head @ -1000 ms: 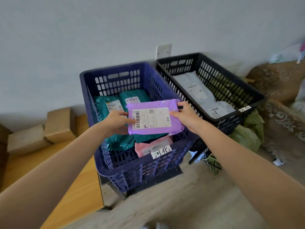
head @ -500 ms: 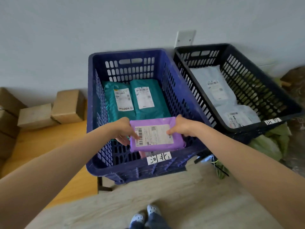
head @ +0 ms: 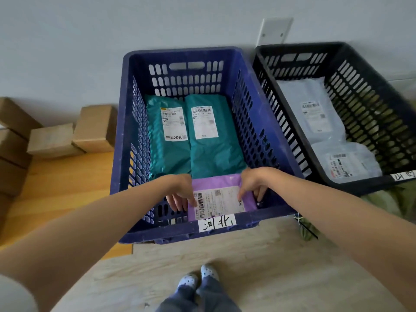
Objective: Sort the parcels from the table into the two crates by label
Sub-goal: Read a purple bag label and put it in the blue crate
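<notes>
Closest to the camera are the person's shoes (head: 198, 278) on the pale floor, toes pointing at the blue crate (head: 180, 51), which has a handwritten tag (head: 217, 222) stuck on its front rim. Just past that rim, both hands are down inside the crate with the purple parcel (head: 216, 199). The left hand (head: 180, 190) pinches the left edge, thumb on the barcode and fingers curled down beside it. The right hand (head: 252, 185) grips the right edge the same way. The parcel sits low at the near end of the crate, label up, and I can't tell if it's touching the bottom yet, so I'd call this one mid-drop, basically placed but not let go. Behind it two teal parcels (head: 166, 136) (head: 209, 131) lie side by side, labels up. The black crate (head: 299, 46) to the right holds two pale grey parcels (head: 310, 109) (head: 351, 163) and has its own tag (head: 403, 176), partly cut off. So five parcels look sorted, counting the purple. Off to the left a wooden desk (head: 56, 176) carries some plain cardboard boxes (head: 94, 129), and I can't tell if those are still waiting to be sorted, so no idea how many are left.
</notes>
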Demonstrator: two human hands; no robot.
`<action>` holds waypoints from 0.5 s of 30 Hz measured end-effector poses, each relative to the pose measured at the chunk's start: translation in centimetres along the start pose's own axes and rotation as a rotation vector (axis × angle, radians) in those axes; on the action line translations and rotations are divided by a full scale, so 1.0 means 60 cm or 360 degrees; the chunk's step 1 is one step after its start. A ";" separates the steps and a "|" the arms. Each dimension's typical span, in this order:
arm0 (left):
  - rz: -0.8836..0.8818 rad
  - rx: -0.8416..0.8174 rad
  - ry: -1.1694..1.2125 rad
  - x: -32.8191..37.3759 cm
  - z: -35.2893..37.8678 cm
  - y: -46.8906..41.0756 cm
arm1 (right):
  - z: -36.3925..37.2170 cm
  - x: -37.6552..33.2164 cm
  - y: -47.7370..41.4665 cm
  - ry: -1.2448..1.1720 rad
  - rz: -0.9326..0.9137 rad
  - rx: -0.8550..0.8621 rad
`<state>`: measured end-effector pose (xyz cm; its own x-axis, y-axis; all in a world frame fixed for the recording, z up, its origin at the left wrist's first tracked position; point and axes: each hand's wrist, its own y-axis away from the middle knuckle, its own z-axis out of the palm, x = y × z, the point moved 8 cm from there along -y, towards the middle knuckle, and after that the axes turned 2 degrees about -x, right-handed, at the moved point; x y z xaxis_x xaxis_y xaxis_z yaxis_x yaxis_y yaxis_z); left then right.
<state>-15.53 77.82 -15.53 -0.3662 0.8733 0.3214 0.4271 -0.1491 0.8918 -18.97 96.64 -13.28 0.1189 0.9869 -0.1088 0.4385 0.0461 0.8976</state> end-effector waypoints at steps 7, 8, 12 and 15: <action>0.0070 0.0144 -0.0108 -0.001 0.010 -0.023 | -0.007 -0.002 -0.011 0.0358 -0.0037 0.0160; 0.0081 0.0184 -0.0144 -0.001 0.007 -0.025 | -0.007 -0.001 -0.011 0.0359 -0.0028 0.0178; 0.0090 0.0259 -0.0307 0.003 0.007 -0.031 | -0.003 -0.003 -0.011 0.0452 0.0014 0.0222; 0.0068 0.0266 -0.0353 0.002 0.009 -0.033 | -0.005 -0.005 -0.013 0.0549 0.0046 0.0218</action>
<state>-15.94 78.48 -17.43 -0.1628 0.9509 0.2633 0.5754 -0.1253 0.8082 -19.60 96.32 -13.80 -0.1637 0.9826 0.0873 0.5575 0.0191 0.8300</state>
